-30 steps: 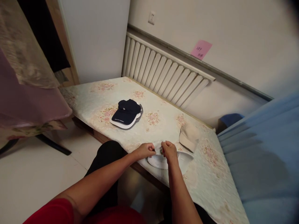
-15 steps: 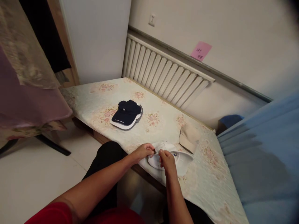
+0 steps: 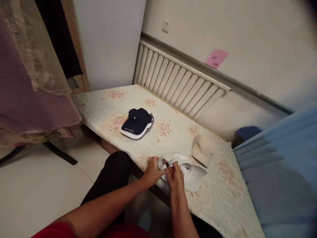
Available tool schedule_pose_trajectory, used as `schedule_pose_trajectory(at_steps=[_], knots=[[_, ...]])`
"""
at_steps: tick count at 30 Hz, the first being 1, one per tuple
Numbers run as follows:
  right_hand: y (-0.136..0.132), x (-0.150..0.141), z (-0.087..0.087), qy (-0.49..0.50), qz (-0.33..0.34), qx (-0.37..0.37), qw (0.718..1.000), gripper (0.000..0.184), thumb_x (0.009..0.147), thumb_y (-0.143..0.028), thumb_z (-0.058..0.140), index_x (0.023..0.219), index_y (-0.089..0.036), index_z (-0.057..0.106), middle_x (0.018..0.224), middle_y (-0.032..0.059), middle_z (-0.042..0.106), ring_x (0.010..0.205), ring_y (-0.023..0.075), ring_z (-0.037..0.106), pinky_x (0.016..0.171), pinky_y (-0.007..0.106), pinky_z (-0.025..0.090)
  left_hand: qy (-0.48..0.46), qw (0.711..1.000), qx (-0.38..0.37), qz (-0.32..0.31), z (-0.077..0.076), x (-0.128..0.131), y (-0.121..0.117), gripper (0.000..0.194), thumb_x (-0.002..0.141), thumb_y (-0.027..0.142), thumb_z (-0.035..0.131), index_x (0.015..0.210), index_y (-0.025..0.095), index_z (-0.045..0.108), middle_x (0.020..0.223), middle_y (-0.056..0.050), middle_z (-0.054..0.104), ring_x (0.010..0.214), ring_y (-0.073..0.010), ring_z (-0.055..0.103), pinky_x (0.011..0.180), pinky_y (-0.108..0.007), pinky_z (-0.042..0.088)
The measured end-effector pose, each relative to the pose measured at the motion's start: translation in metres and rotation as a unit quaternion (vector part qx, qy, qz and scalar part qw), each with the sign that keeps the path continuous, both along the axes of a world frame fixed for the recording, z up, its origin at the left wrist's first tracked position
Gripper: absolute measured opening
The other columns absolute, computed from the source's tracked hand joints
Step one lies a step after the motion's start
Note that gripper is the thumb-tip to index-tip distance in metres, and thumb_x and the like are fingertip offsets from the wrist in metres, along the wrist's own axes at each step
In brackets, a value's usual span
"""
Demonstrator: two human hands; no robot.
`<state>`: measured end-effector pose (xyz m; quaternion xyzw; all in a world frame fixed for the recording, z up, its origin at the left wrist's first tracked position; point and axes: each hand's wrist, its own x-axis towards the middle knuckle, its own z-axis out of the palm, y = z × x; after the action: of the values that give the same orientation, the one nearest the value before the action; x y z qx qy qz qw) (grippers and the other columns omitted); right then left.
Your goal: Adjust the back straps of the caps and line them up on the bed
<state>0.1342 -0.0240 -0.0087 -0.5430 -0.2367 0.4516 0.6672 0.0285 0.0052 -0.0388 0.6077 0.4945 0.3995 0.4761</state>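
White fabric cap (image 3: 195, 178), in the head view, lies at the lower centre of the frame on a bed (image 3: 210, 191) with a pale floral cover, its hollow side up and its brim pointing right. The left hand (image 3: 153, 172) is at the cap's left end, thumb and fingers closed around its edge. The right hand (image 3: 175, 175) touches it just beside, fingertips together on the back opening, near a small dark piece; the brim lies to the right of this hand. A beige fabric cap (image 3: 203, 150) sits right of centre, beyond the brim. A navy fabric cap (image 3: 137, 120) rests on a white-brimmed one (image 3: 130, 133), left of centre.
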Motion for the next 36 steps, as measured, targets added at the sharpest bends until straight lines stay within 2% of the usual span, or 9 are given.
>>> schedule_pose_trajectory(at_steps=[3,7,15,19,21,24,28,32,36], knots=[[0.000,0.001,0.011,0.056,-0.027,0.023,0.998,0.020,0.066,-0.032,0.068,0.080,-0.022,0.059,0.079,-0.0003,0.068,0.076,0.0157,0.065,0.068,0.027,0.054,0.048,0.998,-0.048,-0.019,-0.004,0.006,-0.012,0.058,0.061,0.028,0.070,0.112,0.015,0.046,0.110,-0.013,0.052,0.105,-0.0271,0.051,0.090,-0.035,0.038],[-0.002,0.005,0.032,0.114,-0.034,0.061,0.991,0.021,0.063,-0.025,0.070,0.081,-0.020,0.062,0.079,0.0000,0.070,0.082,0.0174,0.067,0.078,0.031,0.055,0.106,0.986,-0.083,-0.103,0.009,0.015,-0.014,0.031,0.081,0.030,0.050,0.108,0.014,0.049,0.094,-0.013,0.062,0.091,-0.0262,0.060,0.079,-0.034,0.042],[-0.003,0.023,0.077,0.132,-0.065,0.162,0.976,0.024,0.064,-0.016,0.072,0.087,-0.019,0.066,0.089,-0.0013,0.072,0.084,0.0160,0.067,0.081,0.032,0.055,0.327,0.937,0.076,-0.099,0.072,0.003,0.007,0.034,0.086,0.023,0.038,0.118,0.017,0.049,0.088,-0.010,0.069,0.086,-0.0269,0.066,0.072,-0.035,0.047],[-0.007,0.017,0.091,0.143,-0.068,0.210,0.965,0.033,0.067,-0.014,0.071,0.099,-0.021,0.066,0.097,-0.0009,0.071,0.091,0.0158,0.066,0.085,0.031,0.053,0.379,0.913,0.135,-0.065,0.096,-0.007,0.014,0.051,0.087,0.022,0.038,0.137,0.014,0.034,0.086,-0.011,0.070,0.081,-0.0281,0.067,0.071,-0.038,0.047],[-0.011,0.012,0.093,0.151,-0.062,0.199,0.966,0.035,0.068,-0.015,0.071,0.101,-0.021,0.066,0.095,-0.0001,0.071,0.090,0.0167,0.066,0.083,0.031,0.053,0.383,0.908,0.158,-0.060,0.097,-0.010,0.015,0.055,0.087,0.022,0.040,0.140,0.014,0.030,0.087,-0.010,0.070,0.081,-0.0275,0.067,0.071,-0.037,0.048],[-0.015,0.008,0.093,0.154,-0.055,0.172,0.972,0.033,0.067,-0.018,0.072,0.100,-0.022,0.066,0.090,-0.0002,0.072,0.084,0.0169,0.067,0.076,0.030,0.054,0.372,0.910,0.174,-0.055,0.092,-0.012,0.014,0.051,0.086,0.022,0.041,0.136,0.016,0.037,0.087,-0.009,0.069,0.080,-0.0268,0.066,0.070,-0.038,0.048],[-0.016,0.009,0.091,0.148,-0.078,0.159,0.973,0.027,0.064,-0.015,0.074,0.088,-0.023,0.067,0.082,-0.0041,0.071,0.073,0.0122,0.064,0.061,0.022,0.050,0.309,0.919,0.244,-0.024,0.087,-0.012,0.007,0.050,0.082,0.013,0.044,0.131,0.013,0.041,0.103,-0.011,0.064,0.093,-0.0247,0.062,0.079,-0.038,0.048],[-0.015,0.010,0.093,0.150,-0.072,0.159,0.973,0.025,0.062,-0.014,0.075,0.085,-0.021,0.066,0.078,-0.0037,0.069,0.066,0.0103,0.061,0.051,0.019,0.043,0.218,0.907,0.360,0.009,0.095,-0.011,-0.005,0.051,0.080,0.013,0.051,0.129,0.012,0.041,0.114,-0.013,0.055,0.108,-0.0255,0.049,0.091,-0.041,0.043],[-0.016,0.005,0.094,0.134,-0.039,0.166,0.976,0.024,0.063,-0.015,0.073,0.085,-0.020,0.066,0.076,-0.0041,0.067,0.065,0.0097,0.059,0.053,0.019,0.043,0.160,0.895,0.416,-0.024,0.108,-0.010,-0.016,0.036,0.083,0.020,0.055,0.118,0.014,0.050,0.109,-0.010,0.057,0.101,-0.0249,0.048,0.090,-0.042,0.042]])
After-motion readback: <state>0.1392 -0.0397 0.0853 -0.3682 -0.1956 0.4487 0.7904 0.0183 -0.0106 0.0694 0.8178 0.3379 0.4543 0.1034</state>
